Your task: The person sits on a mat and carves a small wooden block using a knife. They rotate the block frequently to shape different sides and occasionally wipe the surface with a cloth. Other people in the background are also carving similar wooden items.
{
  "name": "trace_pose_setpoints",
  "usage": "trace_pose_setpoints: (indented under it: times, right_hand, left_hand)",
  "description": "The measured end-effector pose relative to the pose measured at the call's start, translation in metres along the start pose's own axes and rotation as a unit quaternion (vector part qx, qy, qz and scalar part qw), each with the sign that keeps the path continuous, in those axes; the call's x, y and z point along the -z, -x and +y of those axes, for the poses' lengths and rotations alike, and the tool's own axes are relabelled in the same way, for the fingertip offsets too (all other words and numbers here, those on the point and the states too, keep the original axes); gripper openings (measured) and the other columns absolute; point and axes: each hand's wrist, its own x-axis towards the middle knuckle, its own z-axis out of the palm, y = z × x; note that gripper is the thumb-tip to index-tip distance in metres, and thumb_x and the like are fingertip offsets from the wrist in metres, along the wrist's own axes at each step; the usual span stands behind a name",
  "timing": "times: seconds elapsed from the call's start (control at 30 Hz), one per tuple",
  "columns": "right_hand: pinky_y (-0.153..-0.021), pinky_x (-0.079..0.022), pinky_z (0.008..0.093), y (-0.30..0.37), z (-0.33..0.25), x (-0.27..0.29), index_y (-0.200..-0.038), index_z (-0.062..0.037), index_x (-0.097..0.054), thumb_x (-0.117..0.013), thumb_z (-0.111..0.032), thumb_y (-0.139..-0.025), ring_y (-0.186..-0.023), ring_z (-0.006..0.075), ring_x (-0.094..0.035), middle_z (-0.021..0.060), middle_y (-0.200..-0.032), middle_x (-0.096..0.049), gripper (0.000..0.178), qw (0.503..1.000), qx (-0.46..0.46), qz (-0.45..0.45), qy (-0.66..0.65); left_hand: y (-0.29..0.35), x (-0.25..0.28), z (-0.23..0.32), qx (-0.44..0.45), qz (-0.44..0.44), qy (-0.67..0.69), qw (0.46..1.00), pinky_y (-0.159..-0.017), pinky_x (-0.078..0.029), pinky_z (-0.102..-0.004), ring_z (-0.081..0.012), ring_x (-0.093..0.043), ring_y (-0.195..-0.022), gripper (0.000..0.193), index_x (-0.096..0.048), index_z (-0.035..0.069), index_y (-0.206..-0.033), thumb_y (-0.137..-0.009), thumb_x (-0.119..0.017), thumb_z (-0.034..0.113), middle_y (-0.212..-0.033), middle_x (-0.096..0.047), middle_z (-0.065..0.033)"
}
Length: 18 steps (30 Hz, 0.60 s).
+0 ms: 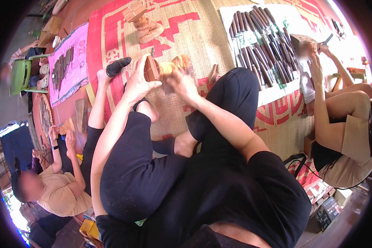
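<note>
In my left hand (137, 80) is a reddish-brown wooden block (151, 69), held between thumb and fingers. It looks like the square base of a wooden carving, whose paler yellowish part (168, 68) extends to the right. My right hand (182, 86) is just below that pale part, smeared by motion. Whether its fingers hold anything does not show. A small dark tip (152, 51) sticks up beside my left fingertips. Farther off, another wooden carving (149, 29) with a square block at one end rests on the mat.
Many dark-handled carving tools (262, 51) lie in rows on a white cloth at the right. More lie on a pink cloth (79, 62) at the left. A red-patterned woven mat (194, 35) covers the floor. People sit close on both sides, hands raised. A small wood piece (213, 73) lies by my knee.
</note>
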Motion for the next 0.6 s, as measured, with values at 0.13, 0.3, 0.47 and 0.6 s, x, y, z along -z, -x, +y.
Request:
trace_pose_setpoints:
  times: [0.13,0.3,0.47,0.6]
  right_hand:
    - [-0.073,-0.047,0.0492,-0.028,0.002,0.004,-0.094,-0.0034,-0.057,-0.058,-0.024,-0.087,-0.081,0.0413,-0.063,0.0222,-0.08,-0.065,0.022,0.995,0.017,0.097,-0.027]
    - [-0.077,-0.048,0.0487,0.003,0.002,-0.013,-0.097,-0.0027,-0.059,-0.057,-0.025,-0.087,-0.083,0.0407,-0.063,0.0237,-0.086,-0.065,0.025,0.999,0.004,-0.046,0.02]
    - [-0.07,-0.049,0.0426,-0.01,-0.003,-0.002,-0.095,-0.0018,-0.059,-0.058,-0.023,-0.086,-0.076,0.036,-0.065,0.0214,-0.078,-0.065,0.024,0.992,-0.05,0.041,-0.111]
    - [-0.073,-0.049,0.0435,-0.03,0.004,-0.007,-0.097,-0.0023,-0.058,-0.06,-0.021,-0.085,-0.078,0.0356,-0.065,0.021,-0.079,-0.065,0.022,0.991,-0.051,0.053,-0.111]
  left_hand:
    - [-0.001,0.0,0.006,0.001,-0.005,-0.025,1.0,-0.104,-0.039,-0.0401,-0.033,-0.046,-0.123,0.099,-0.033,0.009,-0.14,-0.056,-0.085,0.012,-0.131,-0.042,-0.0168]
    - [0.001,-0.001,0.004,0.013,0.009,-0.024,1.0,-0.103,-0.04,-0.041,-0.0332,-0.047,-0.122,0.097,-0.034,0.009,-0.139,-0.057,-0.085,0.018,-0.13,-0.044,-0.017]
    - [0.001,-0.001,0.001,0.01,0.015,-0.038,0.999,-0.101,-0.041,-0.0413,-0.0328,-0.047,-0.122,0.096,-0.035,0.009,-0.138,-0.058,-0.086,0.024,-0.13,-0.045,-0.017]
    - [-0.001,-0.002,0.005,0.014,0.013,-0.058,0.998,-0.1,-0.042,-0.0419,-0.0332,-0.048,-0.121,0.096,-0.035,0.009,-0.138,-0.058,-0.086,0.025,-0.129,-0.045,-0.0173]
